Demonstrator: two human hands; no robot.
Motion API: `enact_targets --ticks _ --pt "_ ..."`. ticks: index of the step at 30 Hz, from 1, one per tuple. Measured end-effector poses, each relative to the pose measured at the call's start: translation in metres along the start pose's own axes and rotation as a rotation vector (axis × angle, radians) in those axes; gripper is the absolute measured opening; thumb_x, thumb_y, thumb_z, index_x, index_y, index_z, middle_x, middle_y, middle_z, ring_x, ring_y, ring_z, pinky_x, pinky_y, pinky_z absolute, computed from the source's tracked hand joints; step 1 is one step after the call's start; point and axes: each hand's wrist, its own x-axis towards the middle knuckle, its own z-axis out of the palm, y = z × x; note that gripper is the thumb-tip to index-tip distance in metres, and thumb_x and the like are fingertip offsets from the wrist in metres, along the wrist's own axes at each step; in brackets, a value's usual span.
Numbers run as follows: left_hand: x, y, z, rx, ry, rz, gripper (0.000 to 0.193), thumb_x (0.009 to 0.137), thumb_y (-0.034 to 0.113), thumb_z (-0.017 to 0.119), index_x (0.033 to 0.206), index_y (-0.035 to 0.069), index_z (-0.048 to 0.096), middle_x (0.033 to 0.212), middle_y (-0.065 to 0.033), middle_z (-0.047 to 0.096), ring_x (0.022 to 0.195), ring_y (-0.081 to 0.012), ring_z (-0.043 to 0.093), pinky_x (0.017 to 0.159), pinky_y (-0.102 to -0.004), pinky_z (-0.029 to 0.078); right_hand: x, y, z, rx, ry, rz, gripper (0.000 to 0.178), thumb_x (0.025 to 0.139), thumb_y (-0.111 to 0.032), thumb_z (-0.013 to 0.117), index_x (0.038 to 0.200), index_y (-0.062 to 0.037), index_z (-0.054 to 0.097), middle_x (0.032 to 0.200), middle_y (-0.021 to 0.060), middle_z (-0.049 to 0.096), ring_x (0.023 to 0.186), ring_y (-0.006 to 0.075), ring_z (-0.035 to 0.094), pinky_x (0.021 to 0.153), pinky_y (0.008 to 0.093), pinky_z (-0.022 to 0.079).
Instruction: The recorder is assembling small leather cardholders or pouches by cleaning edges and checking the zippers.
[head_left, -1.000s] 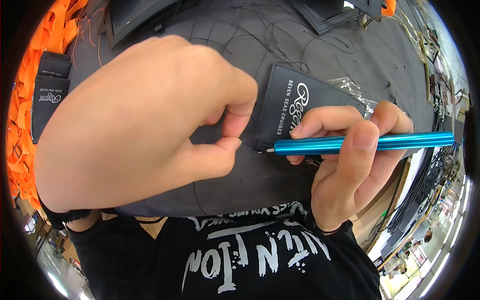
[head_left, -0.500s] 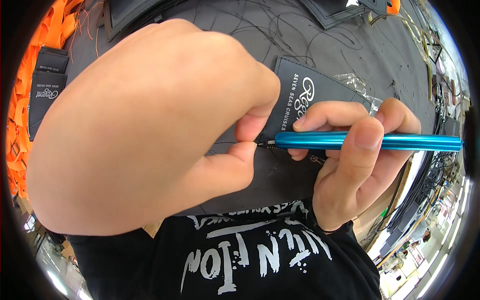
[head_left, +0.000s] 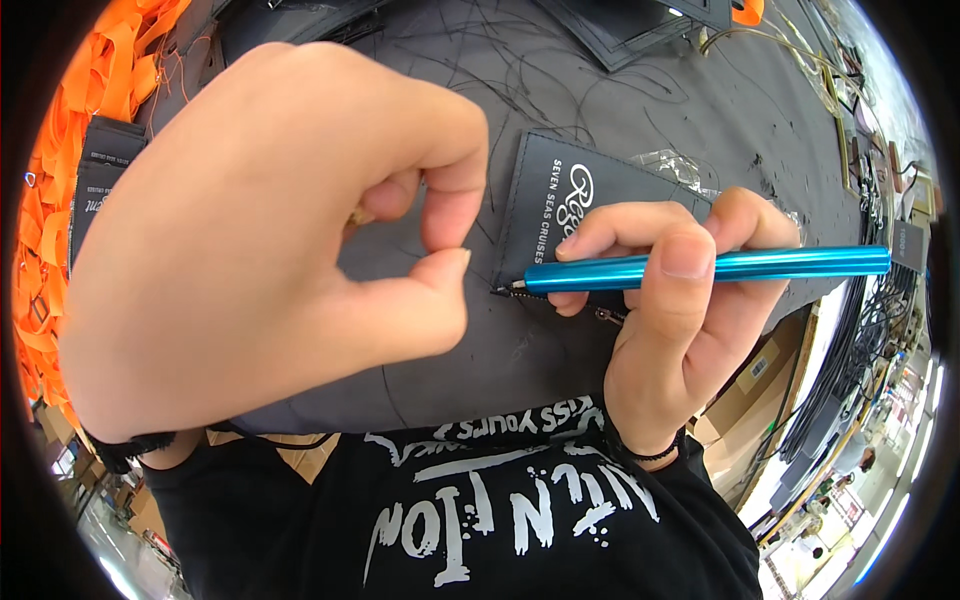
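My right hand (head_left: 690, 300) grips a shiny blue pen-shaped tool (head_left: 830, 263) between thumb and fingers. Its thin metal tip points left and rests at the corner of a dark grey zip pouch (head_left: 540, 190), by the zipper end. Some fingers of that hand also lie on the pouch, which has white lettering and stitched edges. To the left of the tip, my left hand (head_left: 400, 260) is closed in a pinch, thumb against forefinger, apart from the pouch. What it pinches, if anything, is too small to make out.
Loose black threads (head_left: 500, 75) lie across the dark work surface (head_left: 750, 130). Clear plastic film (head_left: 670, 162) sits behind the pouch. More dark pouches (head_left: 640, 25) are at the far side, others (head_left: 95, 175) at the left, beside heaped orange straps (head_left: 110, 75). Cardboard (head_left: 760, 380) stands at lower right.
My left hand has moved left, away from the pouch corner, still pinched. The pouch, my right hand and the blue tool have shifted slightly left in the picture.
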Motion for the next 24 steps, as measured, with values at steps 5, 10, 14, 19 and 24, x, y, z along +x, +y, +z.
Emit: enact_targets --ticks 5,10,14,19,24 --pt "-0.011 0.007 -0.008 0.055 -0.047 0.025 0.020 0.050 0.007 0.063 0.064 0.010 0.050 0.050 0.0045 0.032 0.043 -0.0101 0.029 0.057 -0.0245 0.028 -0.003 -0.003 0.002 0.009 -0.019 0.004 0.019 0.098 -0.022 0.039 0.096 -0.0065 0.028 0.071 0.0208 0.060 0.047 0.0155 0.051 0.047 0.0223 0.044" --pt "-0.008 0.004 -0.008 0.042 -0.069 0.071 0.021 0.049 0.008 0.063 0.064 0.010 0.050 0.051 0.0047 0.034 0.043 -0.0095 0.029 0.058 -0.0245 0.028 -0.003 0.000 0.002 -0.043 -0.002 0.004 0.019 0.097 -0.022 0.040 0.095 -0.0068 0.028 0.071 0.0208 0.060 0.047 0.0159 0.050 0.047 0.0226 0.044" --pt "-0.011 0.006 0.000 0.093 0.177 -0.024 0.021 0.051 0.005 0.064 0.066 0.008 0.049 0.056 0.0032 0.039 0.049 -0.0088 0.034 0.059 -0.0253 0.029 -0.002 -0.004 0.002 -0.022 0.006 0.017 0.021 0.097 -0.024 0.040 0.096 -0.0064 0.028 0.069 0.0205 0.059 0.046 0.0165 0.050 0.045 0.0233 0.044" --pt "-0.032 0.001 -0.006 0.446 0.048 0.026 0.049 0.049 0.029 0.077 0.081 0.007 0.046 0.066 -0.0031 0.048 0.059 -0.0220 0.044 0.063 -0.0313 0.032 -0.003 -0.007 0.002 0.114 0.077 0.057 0.023 0.097 -0.026 0.036 0.099 -0.0043 0.028 0.065 0.0202 0.056 0.042 0.0178 0.047 0.040 0.0242 0.042" --pt "-0.021 0.007 0.013 0.471 -0.259 -0.098 0.071 0.040 0.038 0.081 0.088 0.008 0.039 0.068 -0.0062 0.052 0.066 -0.0296 0.053 0.065 -0.0336 0.034 -0.003 -0.003 -0.004 0.114 0.123 0.075 0.021 0.096 -0.025 0.035 0.095 -0.0050 0.029 0.061 0.0192 0.055 0.039 0.0175 0.045 0.037 0.0238 0.040"
